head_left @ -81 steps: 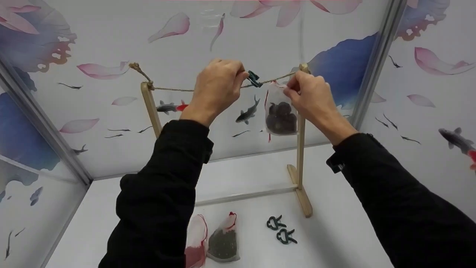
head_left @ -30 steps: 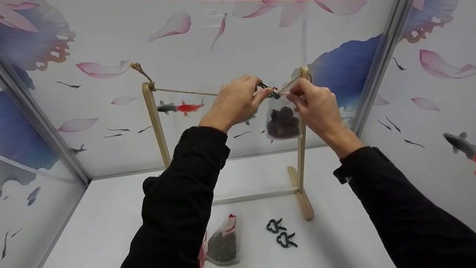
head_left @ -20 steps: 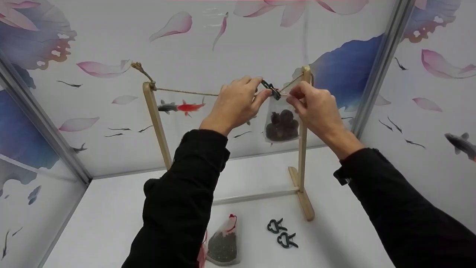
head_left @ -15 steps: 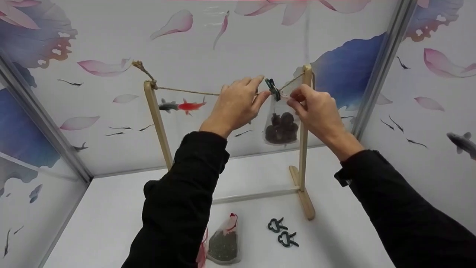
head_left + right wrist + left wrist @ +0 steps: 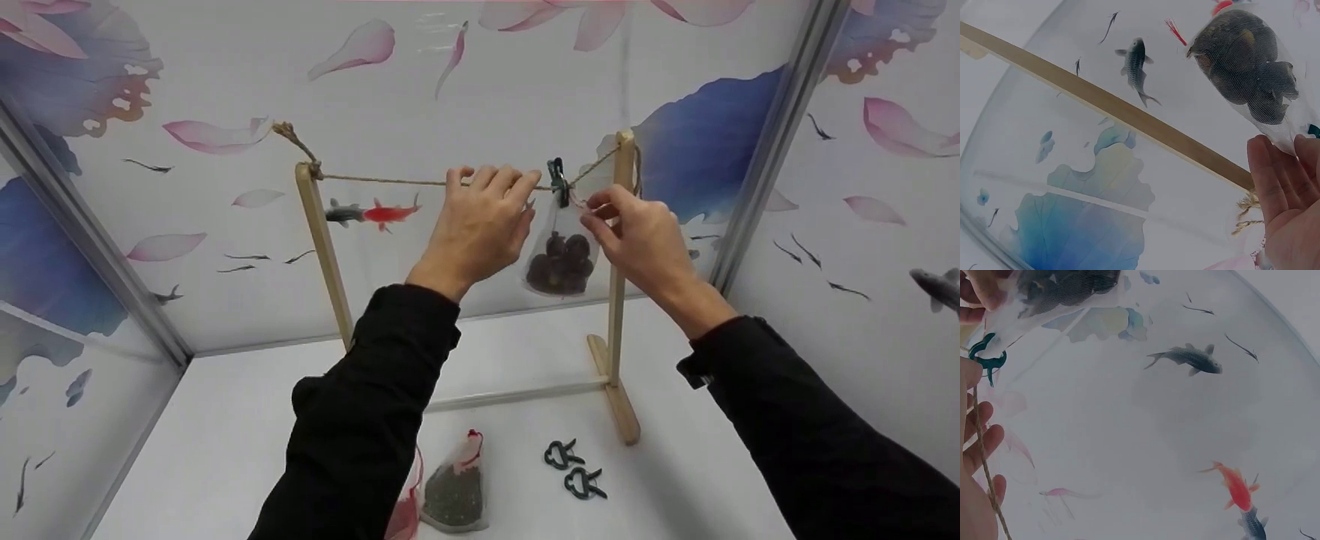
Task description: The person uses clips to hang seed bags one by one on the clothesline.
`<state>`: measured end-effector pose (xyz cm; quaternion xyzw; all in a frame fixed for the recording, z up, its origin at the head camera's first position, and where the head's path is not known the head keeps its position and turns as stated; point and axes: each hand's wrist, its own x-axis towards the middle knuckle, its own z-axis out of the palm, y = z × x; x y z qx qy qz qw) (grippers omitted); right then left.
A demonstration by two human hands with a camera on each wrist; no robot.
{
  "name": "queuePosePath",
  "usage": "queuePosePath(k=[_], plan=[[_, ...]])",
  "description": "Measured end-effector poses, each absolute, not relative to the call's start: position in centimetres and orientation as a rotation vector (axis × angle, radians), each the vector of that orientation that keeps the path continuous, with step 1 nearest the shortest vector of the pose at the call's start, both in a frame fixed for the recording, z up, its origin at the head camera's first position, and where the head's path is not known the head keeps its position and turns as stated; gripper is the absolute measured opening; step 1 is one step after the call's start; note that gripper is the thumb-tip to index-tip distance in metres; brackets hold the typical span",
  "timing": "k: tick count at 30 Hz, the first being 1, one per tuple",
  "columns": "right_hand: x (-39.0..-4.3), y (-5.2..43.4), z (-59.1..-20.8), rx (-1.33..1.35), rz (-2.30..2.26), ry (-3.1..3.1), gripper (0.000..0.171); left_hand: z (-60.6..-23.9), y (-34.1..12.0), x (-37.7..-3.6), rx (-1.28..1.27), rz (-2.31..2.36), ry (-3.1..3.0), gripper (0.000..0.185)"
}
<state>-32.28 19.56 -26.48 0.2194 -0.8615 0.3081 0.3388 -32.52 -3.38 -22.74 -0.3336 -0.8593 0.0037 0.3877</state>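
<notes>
A sheer mesh bag (image 5: 561,262) of dark, rounded pieces hangs near the right end of the twine (image 5: 382,180). A dark green spring clip (image 5: 559,182) grips its top at the twine, handles upward. My right hand (image 5: 637,232) pinches the bag's upper right edge between thumb and fingers; the right wrist view shows the mesh bag (image 5: 1252,67) drawn to the fingertips. Just left of the clip, my left hand (image 5: 484,225) is at the twine with loose fingers and holds nothing. In the left wrist view its thumb is close to the green clip (image 5: 988,357).
The twine is tied between two wooden posts; the right post (image 5: 617,300) stands beside my right hand. On the white table (image 5: 517,457) lie a mesh bag of grey-green bits (image 5: 455,495), a pink-filled bag (image 5: 405,506) partly behind the left sleeve, and two clips (image 5: 583,482).
My left hand carried the clip right to the bag's top, then let go and drew slightly left. The clip now stands upright on twine and bag. My right hand kept its pinch.
</notes>
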Motion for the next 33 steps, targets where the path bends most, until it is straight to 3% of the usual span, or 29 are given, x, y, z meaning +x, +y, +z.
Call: queuePosePath(k=[9,17,25,33], plan=[[-31.3,20.1,-27.6,0.613,0.809,-2.163,0.019,-24.4,-3.6,-31.9,-0.907,-0.054,-2.036,0.042],[-28.5,20.6,-30.5,0.668,0.816,-2.114,0.018,-28.4,-4.5,-30.6,-0.966,-0.328,-1.923,0.052],[-25.6,21.3,-36.7,0.737,0.78,-2.376,0.032,-35.2,-5.6,-27.8,-0.924,-0.643,-1.912,0.051],[-23.6,22.8,-44.3,0.68,0.906,-2.851,0.032,-43.1,-5.4,-25.0,-0.91,-0.801,-2.094,0.049]])
